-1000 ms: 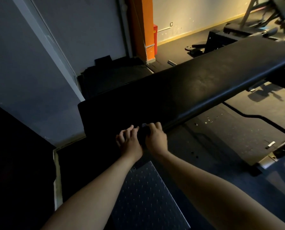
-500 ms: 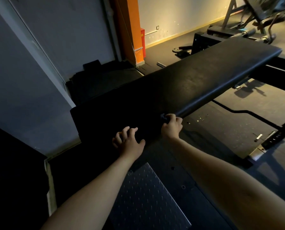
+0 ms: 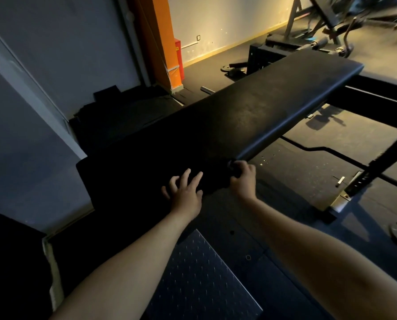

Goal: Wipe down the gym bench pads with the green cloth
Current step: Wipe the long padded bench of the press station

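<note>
The right hand has slid along the bench pad's near long edge, away from the left hand, which it touched a second ago. Its fingers curl round a dark bunched cloth pressed to that edge; the dim light hides its colour. The left hand lies flat on the pad, fingers spread, holding nothing. A diamond-plate platform sits below; an orange pillar stands beyond the far edge.

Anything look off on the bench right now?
Nothing stands out. The pad shows no tear or spill; left hand rests flat on it, right hand grips a dark wad at its edge, too dim to tell colour.
</note>
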